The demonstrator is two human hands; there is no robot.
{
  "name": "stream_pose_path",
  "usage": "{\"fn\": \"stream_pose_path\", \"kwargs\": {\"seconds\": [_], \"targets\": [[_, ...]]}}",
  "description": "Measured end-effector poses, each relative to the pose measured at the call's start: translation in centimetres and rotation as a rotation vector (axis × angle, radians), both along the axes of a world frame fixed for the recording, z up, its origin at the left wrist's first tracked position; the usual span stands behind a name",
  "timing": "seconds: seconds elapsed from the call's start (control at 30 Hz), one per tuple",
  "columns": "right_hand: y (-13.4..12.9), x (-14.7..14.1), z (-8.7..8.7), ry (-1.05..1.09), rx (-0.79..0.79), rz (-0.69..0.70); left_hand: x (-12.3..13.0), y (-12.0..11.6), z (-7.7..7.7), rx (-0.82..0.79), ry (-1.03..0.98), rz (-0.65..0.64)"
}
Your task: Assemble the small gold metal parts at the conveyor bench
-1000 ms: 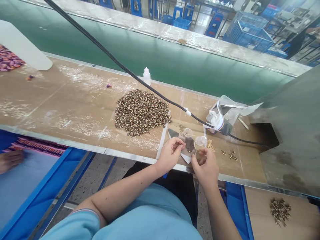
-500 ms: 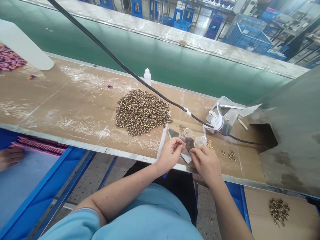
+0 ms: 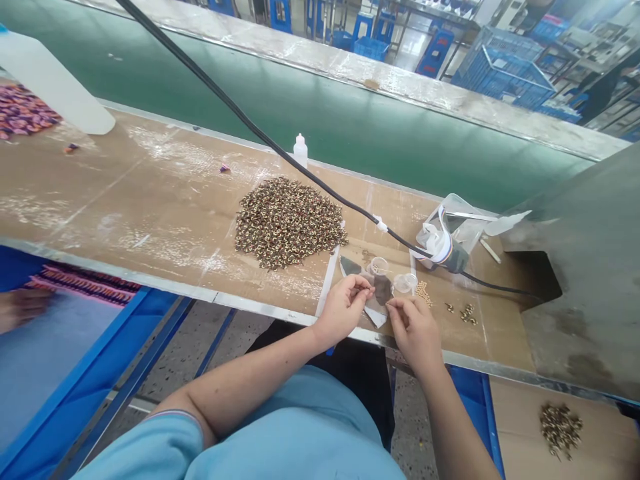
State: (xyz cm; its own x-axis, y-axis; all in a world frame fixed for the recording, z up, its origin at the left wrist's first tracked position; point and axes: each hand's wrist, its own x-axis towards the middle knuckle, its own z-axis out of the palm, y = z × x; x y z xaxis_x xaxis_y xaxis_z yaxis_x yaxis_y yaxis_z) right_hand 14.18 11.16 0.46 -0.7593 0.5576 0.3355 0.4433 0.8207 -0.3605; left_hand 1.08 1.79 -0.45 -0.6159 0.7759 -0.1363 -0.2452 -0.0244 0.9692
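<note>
My left hand [image 3: 346,307] is pinched closed over a grey and white sheet [image 3: 376,316] near the bench's front edge; whatever its fingertips hold is too small to name. Just to the right, my right hand [image 3: 414,325] also has thumb and forefinger together, on something I cannot make out. A small gap parts the two hands. Beyond them stand a round clear cup [image 3: 379,266] and a second clear dish [image 3: 404,283]. Tiny beige beads [image 3: 423,293] lie beside the dish. A big pile of small brown and gold pieces [image 3: 289,223] is at the left.
A black cable [image 3: 240,113] hangs across the bench. Behind the pile stands a white bottle [image 3: 301,151]. A clear tray [image 3: 453,207] with tools sits at the right, near a metal housing [image 3: 590,280]. Another person's hand [image 3: 23,308] shows at far left.
The view has shifted slightly, moving the bench items a little to the right in the picture. My right hand is slightly farther from my left. Both hands keep their pinch.
</note>
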Motion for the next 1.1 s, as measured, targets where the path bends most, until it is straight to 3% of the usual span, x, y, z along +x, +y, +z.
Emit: {"fn": "stream_pose_path", "kwargs": {"seconds": [0.1, 0.2, 0.37, 0.67, 0.9, 1.1], "targets": [[-0.3, 0.0, -0.1, 0.063, -0.04, -0.06, 0.0, 0.0, 0.0, 0.007, -0.023, 0.003], [-0.7, -0.8, 0.3, 0.028, 0.062, -0.055, 0.0, -0.1, -0.1, 0.021, -0.047, 0.006], [-1.0, -2.5, 0.5, -0.097, 0.272, 0.043, 0.1, -0.3, -0.2, 0.059, -0.004, 0.097], [-0.9, -1.5, 0.8, -0.139, 0.354, 0.239, -0.1, -0.3, -0.4, 0.057, -0.017, 0.122], [-1.0, -0.7, 1.4, -0.188, 0.351, 0.313, 0.0, -0.3, -0.6, 0.041, 0.007, 0.124], [-0.8, 0.1, 1.2, -0.12, 0.232, 0.326, 0.0, -0.3, -0.3, 0.026, 0.024, 0.123]]}}
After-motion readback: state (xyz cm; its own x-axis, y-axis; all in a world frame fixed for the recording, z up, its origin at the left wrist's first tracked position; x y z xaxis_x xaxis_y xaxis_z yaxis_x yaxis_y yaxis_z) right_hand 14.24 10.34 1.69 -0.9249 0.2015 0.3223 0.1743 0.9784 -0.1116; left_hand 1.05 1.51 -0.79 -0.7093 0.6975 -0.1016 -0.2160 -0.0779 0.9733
